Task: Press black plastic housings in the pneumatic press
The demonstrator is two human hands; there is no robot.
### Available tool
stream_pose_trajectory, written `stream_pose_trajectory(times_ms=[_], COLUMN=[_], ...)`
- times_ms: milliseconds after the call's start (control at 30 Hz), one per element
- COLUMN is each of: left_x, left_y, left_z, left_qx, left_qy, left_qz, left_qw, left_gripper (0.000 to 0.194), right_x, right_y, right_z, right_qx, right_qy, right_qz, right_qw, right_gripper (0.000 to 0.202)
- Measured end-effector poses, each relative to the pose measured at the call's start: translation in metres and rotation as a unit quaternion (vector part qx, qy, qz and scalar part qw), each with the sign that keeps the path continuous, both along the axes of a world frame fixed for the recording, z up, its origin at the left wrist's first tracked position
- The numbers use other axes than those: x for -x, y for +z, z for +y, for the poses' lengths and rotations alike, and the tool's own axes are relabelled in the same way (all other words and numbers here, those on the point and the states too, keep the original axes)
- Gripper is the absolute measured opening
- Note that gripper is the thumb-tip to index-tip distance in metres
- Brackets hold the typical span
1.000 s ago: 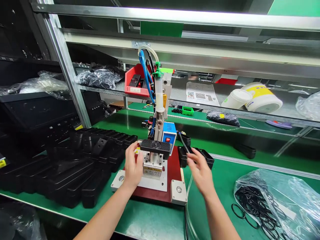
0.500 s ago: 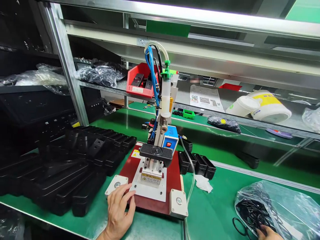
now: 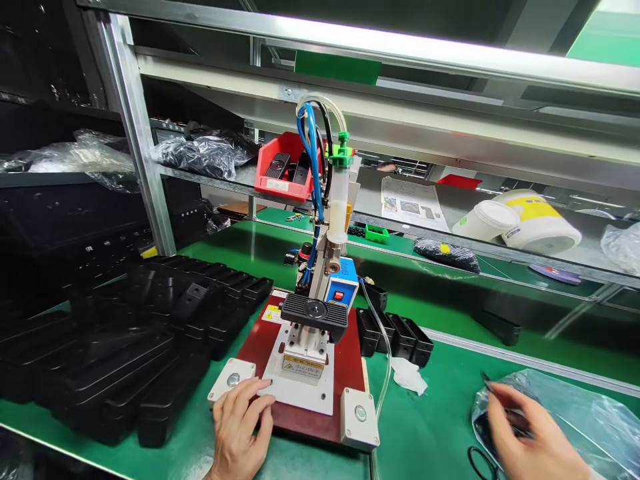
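My left hand (image 3: 243,427) rests at the near left of the press base, its fingers loosely bent and apart with nothing in them. Beside it are a push-button box (image 3: 233,380) and the white base plate (image 3: 305,399). A black ribbed part (image 3: 314,311) with a round recess sits on the press fixture. At the right, my right hand (image 3: 535,433) is raised over a clear plastic bag (image 3: 585,413), thumb and finger pinched on a small dark piece, apparently a black ring (image 3: 486,379). One more black ring (image 3: 481,461) lies at the bag's mouth. The hand hides much of the bag's contents.
Long black housings (image 3: 170,387) are piled at left. Several black cases (image 3: 400,337) stand right of the press, near a white tissue (image 3: 409,375). A second button box (image 3: 360,417) and a clear hose (image 3: 386,373) border the base. A red bin (image 3: 283,180) sits on the shelf.
My right hand has come up out of the bag with a small dark piece between its fingertips. My left hand has barely moved. The view has shifted slightly.
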State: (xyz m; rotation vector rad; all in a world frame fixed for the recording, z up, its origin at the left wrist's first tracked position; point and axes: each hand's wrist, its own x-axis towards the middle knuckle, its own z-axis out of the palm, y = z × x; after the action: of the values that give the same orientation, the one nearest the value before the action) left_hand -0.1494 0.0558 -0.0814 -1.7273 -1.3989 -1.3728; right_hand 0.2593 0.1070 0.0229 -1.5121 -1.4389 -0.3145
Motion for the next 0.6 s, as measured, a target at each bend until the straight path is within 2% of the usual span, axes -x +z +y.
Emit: stream_pose_trajectory(times_ms=[67, 100, 167, 233, 300, 400, 600], left_x=[0.000, 0.001, 0.001, 0.002, 0.003, 0.004, -0.001], left_y=[-0.001, -0.001, -0.002, -0.003, -0.003, -0.003, 0.002], left_z=[-0.001, -0.001, -0.002, -0.003, -0.004, -0.004, -0.004], left_qx=[0.011, 0.015, 0.021, 0.028, 0.036, 0.046, 0.038], left_qy=[-0.002, -0.003, -0.009, -0.014, -0.019, -0.026, -0.050], left_qz=[-0.005, -0.006, -0.006, -0.005, -0.005, -0.012, -0.054], left_qw=[1.000, 1.000, 1.000, 0.999, 0.999, 0.999, 0.997], left_gripper=[0.019, 0.019, 0.019, 0.019, 0.019, 0.020, 0.020], right_x=[0.066, 0.096, 0.148, 0.186, 0.212, 0.233, 0.238], right_y=[0.023, 0.033, 0.046, 0.055, 0.061, 0.064, 0.064], right_z=[0.000, 0.002, 0.009, 0.018, 0.028, 0.037, 0.038], right_qx=[-0.089, -0.129, -0.170, -0.194, -0.196, -0.180, -0.137], right_qy=[0.124, 0.201, 0.326, 0.388, 0.413, 0.405, 0.386], right_qz=[-0.064, -0.089, -0.133, -0.172, -0.205, -0.250, -0.281], right_qw=[0.986, 0.967, 0.920, 0.884, 0.866, 0.861, 0.868], right_gripper=[0.016, 0.015, 0.026, 0.031, 0.030, 0.025, 0.024])
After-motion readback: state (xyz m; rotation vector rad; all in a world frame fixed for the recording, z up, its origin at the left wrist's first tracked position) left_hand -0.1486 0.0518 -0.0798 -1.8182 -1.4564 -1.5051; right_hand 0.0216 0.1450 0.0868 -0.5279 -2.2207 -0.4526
